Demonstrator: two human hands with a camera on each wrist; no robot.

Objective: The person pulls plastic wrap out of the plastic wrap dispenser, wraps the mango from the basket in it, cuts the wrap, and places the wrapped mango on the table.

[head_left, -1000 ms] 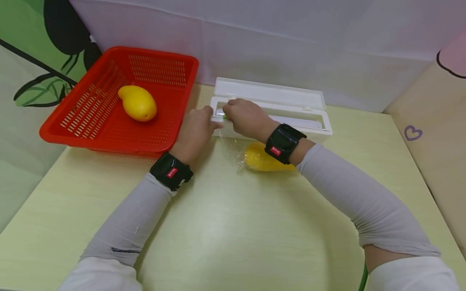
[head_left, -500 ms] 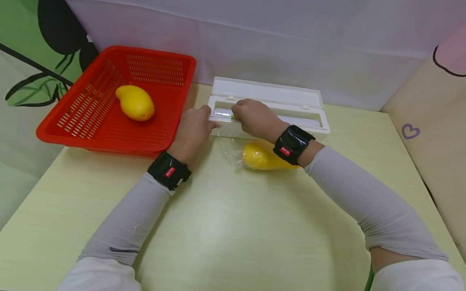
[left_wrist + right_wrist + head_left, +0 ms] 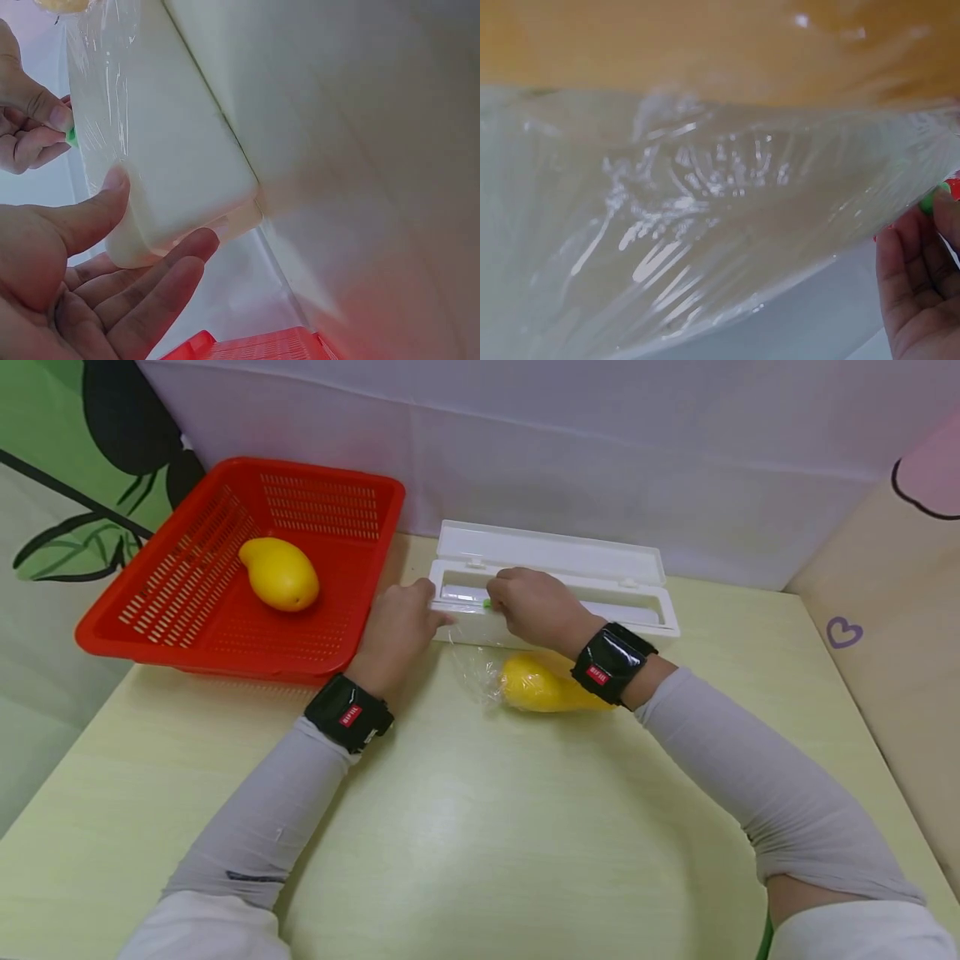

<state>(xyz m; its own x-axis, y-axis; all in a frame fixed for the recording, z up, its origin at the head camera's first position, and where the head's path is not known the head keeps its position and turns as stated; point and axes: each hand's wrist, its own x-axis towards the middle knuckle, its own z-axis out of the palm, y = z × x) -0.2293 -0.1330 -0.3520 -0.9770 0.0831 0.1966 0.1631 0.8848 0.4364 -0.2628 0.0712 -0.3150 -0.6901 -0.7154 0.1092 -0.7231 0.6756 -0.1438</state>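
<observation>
A white cling-film dispenser lies open at the back of the table. My left hand grips its left end; the left wrist view shows the thumb and fingers round the box's corner. My right hand pinches the small green slider on the dispenser's front rail, about a quarter of the way from the left end. A yellow mango wrapped in clear film lies just in front of the box, partly under my right wrist.
A red slotted basket stands at the back left with a bare yellow mango in it. The pale green table runs to a white wall behind and a beige panel on the right.
My right hand has slid the green slider a little to the right along the dispenser's rail. The left hand has stayed on the box's left end.
</observation>
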